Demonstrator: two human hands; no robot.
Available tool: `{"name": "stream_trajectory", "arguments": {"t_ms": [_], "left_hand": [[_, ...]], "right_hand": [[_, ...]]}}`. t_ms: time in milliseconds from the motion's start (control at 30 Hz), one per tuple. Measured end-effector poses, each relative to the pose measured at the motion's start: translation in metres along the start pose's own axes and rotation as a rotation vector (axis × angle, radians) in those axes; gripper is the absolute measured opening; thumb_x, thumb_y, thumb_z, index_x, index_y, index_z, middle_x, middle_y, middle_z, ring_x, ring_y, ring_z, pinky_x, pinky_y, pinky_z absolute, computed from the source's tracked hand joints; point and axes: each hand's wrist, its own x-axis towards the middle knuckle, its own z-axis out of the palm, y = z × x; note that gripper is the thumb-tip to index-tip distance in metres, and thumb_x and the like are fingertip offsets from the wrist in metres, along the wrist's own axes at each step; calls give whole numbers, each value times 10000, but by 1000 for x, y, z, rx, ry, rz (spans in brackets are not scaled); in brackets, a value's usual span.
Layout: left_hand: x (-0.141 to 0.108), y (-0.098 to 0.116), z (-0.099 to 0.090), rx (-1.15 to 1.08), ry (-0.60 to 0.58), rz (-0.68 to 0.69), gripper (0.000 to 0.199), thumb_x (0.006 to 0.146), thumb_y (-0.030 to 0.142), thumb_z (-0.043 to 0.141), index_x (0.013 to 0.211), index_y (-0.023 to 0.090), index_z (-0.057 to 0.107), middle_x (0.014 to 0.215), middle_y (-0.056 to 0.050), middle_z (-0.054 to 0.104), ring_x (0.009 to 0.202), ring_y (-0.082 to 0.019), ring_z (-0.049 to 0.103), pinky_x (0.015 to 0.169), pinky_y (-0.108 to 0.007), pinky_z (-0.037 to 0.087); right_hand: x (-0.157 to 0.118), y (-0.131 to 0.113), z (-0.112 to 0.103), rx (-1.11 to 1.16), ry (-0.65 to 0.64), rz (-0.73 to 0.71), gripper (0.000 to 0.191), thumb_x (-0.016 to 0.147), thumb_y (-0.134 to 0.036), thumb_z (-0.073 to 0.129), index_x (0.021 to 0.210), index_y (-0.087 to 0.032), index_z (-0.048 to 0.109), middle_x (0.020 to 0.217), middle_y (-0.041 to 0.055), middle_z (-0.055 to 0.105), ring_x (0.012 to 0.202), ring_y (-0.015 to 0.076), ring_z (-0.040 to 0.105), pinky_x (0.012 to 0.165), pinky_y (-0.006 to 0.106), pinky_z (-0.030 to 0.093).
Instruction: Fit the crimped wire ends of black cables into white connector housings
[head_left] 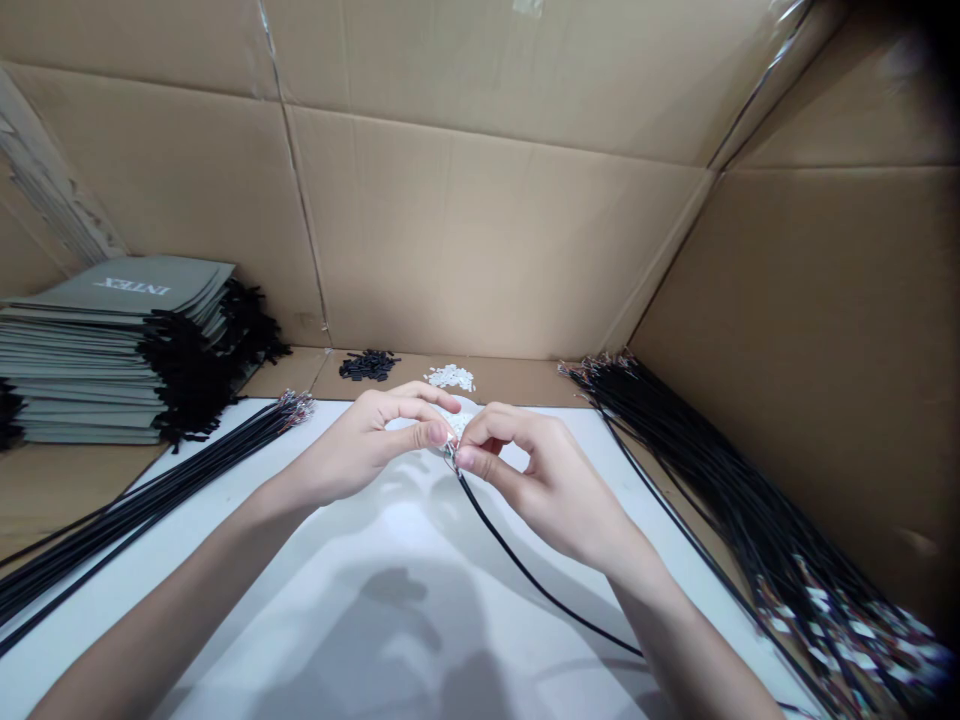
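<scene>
A black cable [517, 562] runs from the lower right, behind my right forearm, up to my hands, where thin stripped wires [450, 452] fan out from its end. With thumb and fingertips pinched together, my right hand [536, 460] grips this wire end. From the other side my left hand [382, 430] closes thumb and forefinger on the same wires, its other fingers loosely stretched out. Something small and white shows by the left fingertips; its kind is too small to tell. Just behind the fingers, a heap of small white pieces [466, 424] is partly hidden.
At the back lie a pile of short black tubes [367, 365] and a pile of white pieces [451, 377]. Cable bundles lie left [187, 460] and right [697, 470]. A stack of grey INTEX sheets [82, 370] stands far left. Cardboard walls [480, 230] enclose the white table [360, 620].
</scene>
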Motion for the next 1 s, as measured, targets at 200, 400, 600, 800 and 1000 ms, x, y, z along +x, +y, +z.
{"name": "stream_trajectory", "arguments": {"t_ms": [200,400,600,800,1000], "left_hand": [[3,-3,-1,37,2,17,214,915,379,655,802,254,787,1206,-17,684,1246,-238,556,1033,-338,409],[2,-1,-1,88,11,20,187,908,377,675,846,261,808,1235,-21,682,1219,-240,583,1056,-348,409],[1,0,0,95,35,8,183,900,379,685,836,260,809,1238,-37,674,1187,-250,597,1043,-378,429],[2,-3,3,71,44,17,179,881,403,708,822,264,805,1230,-42,673,1199,-256,586,1047,-379,421],[3,-2,5,51,97,-18,176,848,390,743,771,236,778,1164,-38,681,1119,-244,610,1052,-382,403]], "right_hand": [[0,1,0,-11,11,-5,189,933,-160,597,749,-202,612,763,-37,629,726,123,535,674,266,388],[0,1,-2,-15,0,17,200,938,-181,592,739,-201,606,744,-36,618,709,124,524,662,271,383],[-1,0,-2,-37,-7,35,190,932,-185,590,744,-202,608,747,-30,624,701,128,518,654,275,379],[-1,2,-5,-14,-66,71,186,935,-217,583,752,-197,607,761,-10,641,703,144,526,665,291,390],[0,1,-7,31,-77,101,158,911,-209,594,757,-197,630,768,-17,648,707,137,541,661,284,399]]}}
